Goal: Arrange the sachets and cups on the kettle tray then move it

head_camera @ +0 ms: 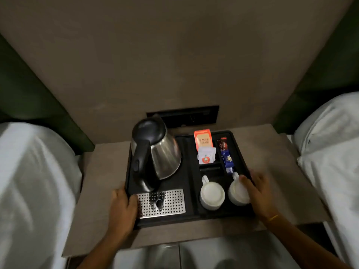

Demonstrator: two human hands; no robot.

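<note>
White bedding point(35, 181) fills the lower left of the frame, and more of it point(330, 152) the right edge. Between them the tabletop point(101, 171) carries the black kettle tray point(191, 171) at lower centre. The steel kettle point(155, 152) stands on the tray's left half, above a perforated drip plate point(171, 202). My left hand point(122, 208) grips the tray's left rim, fingers curled over the edge. My right hand point(256, 189) lies at the right rim, fingers touching the right cup point(238, 193); the left cup point(212, 195) sits just beside it. Sachets point(206, 150) stand in compartments above the cups.
</note>
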